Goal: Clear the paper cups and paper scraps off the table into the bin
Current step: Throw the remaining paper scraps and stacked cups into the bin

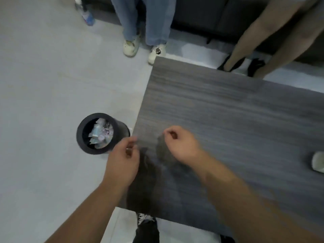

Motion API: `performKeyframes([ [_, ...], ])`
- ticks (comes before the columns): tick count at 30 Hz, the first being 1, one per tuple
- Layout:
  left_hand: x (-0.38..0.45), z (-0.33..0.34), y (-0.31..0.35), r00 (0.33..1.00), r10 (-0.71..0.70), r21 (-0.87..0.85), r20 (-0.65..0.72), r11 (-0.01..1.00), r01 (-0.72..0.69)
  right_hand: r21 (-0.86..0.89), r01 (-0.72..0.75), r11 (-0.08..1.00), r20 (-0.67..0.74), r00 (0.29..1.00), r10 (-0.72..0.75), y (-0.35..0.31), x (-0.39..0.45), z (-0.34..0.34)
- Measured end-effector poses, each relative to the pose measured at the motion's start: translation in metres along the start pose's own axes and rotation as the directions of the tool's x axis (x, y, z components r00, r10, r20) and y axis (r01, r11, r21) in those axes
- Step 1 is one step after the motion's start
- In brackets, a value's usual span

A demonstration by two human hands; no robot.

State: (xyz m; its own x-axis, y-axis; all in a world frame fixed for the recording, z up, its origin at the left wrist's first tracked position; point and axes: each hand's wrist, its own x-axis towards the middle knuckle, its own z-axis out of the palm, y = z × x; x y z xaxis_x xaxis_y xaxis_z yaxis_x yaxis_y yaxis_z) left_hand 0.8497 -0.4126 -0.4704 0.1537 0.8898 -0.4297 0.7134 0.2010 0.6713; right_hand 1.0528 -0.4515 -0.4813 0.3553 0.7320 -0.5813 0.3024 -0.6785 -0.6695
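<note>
Black bin (98,120): on the floor, just beside the bench corner, left of it; holds crumpled paper scraps (100,135), pale and bluish. Mouth faces up, unobstructed.
Left hand (122,158): between bin and bench edge, over the floor and the bench's near-left corner. Fingers curled in toward the thumb, narrow. Whether a small scrap is pinched there: cannot tell, blurred.
Bench (228,106): grey wood grain, corner pointing toward the bin. No scraps visible on the part right of the bin.
Right hand (182,144): over the bench, right of the bin and near the left hand. Fingers curled, thumb meeting forefinger as in a pinch; no object discernible in it.
Pale object (318,162): far right bench edge, well apart from the bin; possibly a paper cup on its side, cut off by the frame.
Step (judgement): late in clearing; hands working at the corner nearest the bin.
Next (judgement): reach right for the pale object, carry it across to the bin.
</note>
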Motion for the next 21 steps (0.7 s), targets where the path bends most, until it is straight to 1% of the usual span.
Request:
performKeyframes([
  [4,-0.053,0.087,0.076,0.976,0.069,0.162,0.204,0.981,-0.103,0.176,-0.102,0.979,-0.033,0.993,0.109,0.063,-0.098,-0.099],
  [5,-0.066,0.114,0.092,0.96,0.084,0.199,0.267,0.97,-0.14,0.208,-0.133,0.969,-0.043,0.989,0.145,0.082,-0.122,-0.126],
  [7,-0.095,0.176,0.125,0.914,0.108,0.25,0.391,0.943,-0.218,0.255,-0.186,0.949,-0.111,0.969,0.22,0.127,-0.167,-0.182],
  [11,-0.173,0.297,0.184,0.819,0.097,0.25,0.566,0.926,-0.283,0.34,-0.277,0.899,-0.269,0.887,0.376,0.221,-0.244,-0.294],
  [13,-0.208,0.351,0.2,0.765,0.072,0.277,0.639,0.907,-0.317,0.4,-0.3,0.866,-0.347,0.825,0.446,0.265,-0.276,-0.342],
  [16,-0.235,0.41,0.213,0.724,-0.027,0.387,0.69,0.858,-0.337,0.478,-0.305,0.824,-0.474,0.7,0.534,0.328,-0.308,-0.392],
  [18,-0.244,0.44,0.219,0.717,-0.119,0.495,0.687,0.799,-0.342,0.504,-0.353,0.788,-0.511,0.615,0.601,0.375,-0.322,-0.412],
  [20,-0.25,0.46,0.223,0.723,-0.192,0.588,0.664,0.732,-0.345,0.509,-0.423,0.75,-0.498,0.566,0.657,0.422,-0.33,-0.423],
  [21,-0.252,0.467,0.224,0.733,-0.213,0.622,0.646,0.704,-0.344,0.462,-0.485,0.742,-0.479,0.568,0.669,0.443,-0.332,-0.426],
])
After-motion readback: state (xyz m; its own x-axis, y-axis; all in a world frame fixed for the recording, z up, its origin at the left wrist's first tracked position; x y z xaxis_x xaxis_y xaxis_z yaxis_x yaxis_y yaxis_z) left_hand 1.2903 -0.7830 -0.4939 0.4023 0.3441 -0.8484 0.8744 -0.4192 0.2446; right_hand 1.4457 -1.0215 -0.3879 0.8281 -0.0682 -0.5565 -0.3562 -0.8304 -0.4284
